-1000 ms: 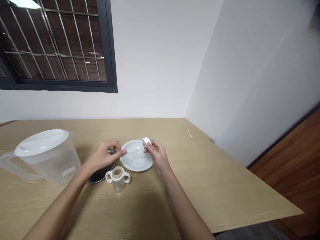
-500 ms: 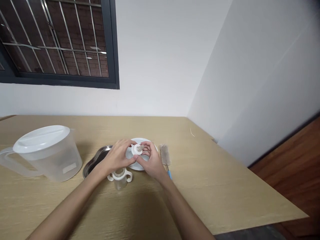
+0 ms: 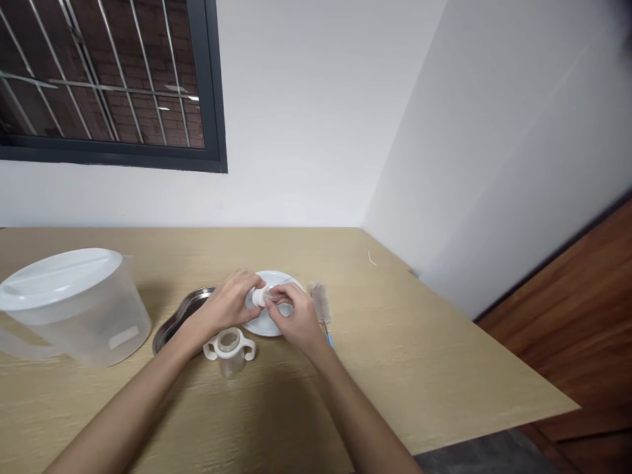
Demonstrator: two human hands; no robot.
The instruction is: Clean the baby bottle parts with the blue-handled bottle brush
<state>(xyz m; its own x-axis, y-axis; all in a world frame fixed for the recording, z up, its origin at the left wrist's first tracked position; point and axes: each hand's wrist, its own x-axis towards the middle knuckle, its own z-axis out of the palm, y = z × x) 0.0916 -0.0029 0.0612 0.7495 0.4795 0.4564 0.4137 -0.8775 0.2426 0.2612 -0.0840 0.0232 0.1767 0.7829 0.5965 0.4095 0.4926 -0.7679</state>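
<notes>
My left hand [image 3: 231,301] is closed round the white screw ring [image 3: 259,297] of a baby bottle. A clear teat [image 3: 271,296] sticks out of the ring to the right, and the fingertips of my right hand [image 3: 297,316] pinch it. Both hands are above a white plate [image 3: 266,327]. Just below my left hand, the baby bottle [image 3: 231,362] stands upright on the table with its top open and a white two-handled holder [image 3: 249,349] round its neck.
At the left stands a lidded translucent pitcher [image 3: 93,329]. A kidney-shaped steel tray [image 3: 170,329] lies partly behind my left forearm. Right of the plate is a bottle brush [image 3: 320,306] with a blue handle. The wooden table [image 3: 419,368] meets the wall at the back.
The ring has turned so the teat points more to the right, and my right fingers have closed on the teat. The whole view has shifted slightly.
</notes>
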